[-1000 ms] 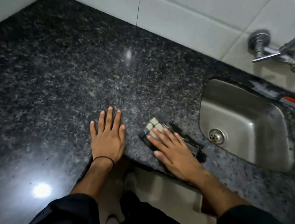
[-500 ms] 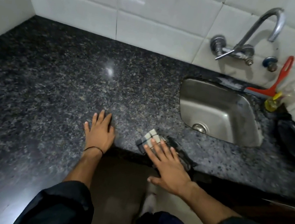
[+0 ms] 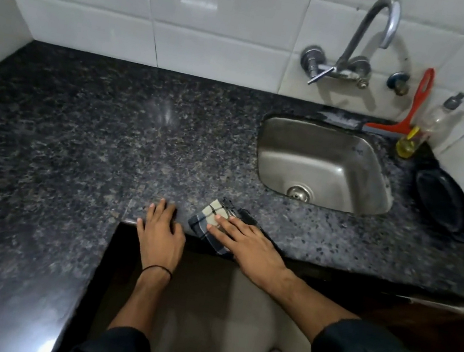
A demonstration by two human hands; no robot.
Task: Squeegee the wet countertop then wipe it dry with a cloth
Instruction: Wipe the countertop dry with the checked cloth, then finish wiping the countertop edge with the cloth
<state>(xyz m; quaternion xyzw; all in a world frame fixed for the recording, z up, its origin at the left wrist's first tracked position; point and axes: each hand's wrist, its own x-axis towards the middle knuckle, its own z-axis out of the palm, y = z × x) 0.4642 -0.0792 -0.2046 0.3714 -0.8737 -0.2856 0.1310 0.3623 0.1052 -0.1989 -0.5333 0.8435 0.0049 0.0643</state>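
The left hand (image 3: 163, 235) lay flat, fingers straight, on the front edge of the dark granite countertop (image 3: 77, 133). Just beside it, the right hand (image 3: 249, 247) pressed with flat, spread fingers on the folded checked cloth (image 3: 209, 218) at the same edge. Farther right, behind the sink (image 3: 322, 148), the red squeegee (image 3: 386, 130) leaned against the tiled wall.

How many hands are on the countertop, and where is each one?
2. The left hand lies open at the front edge of the countertop, beside the cloth; the right hand rests with straight fingers on the cloth. None looks hidden.
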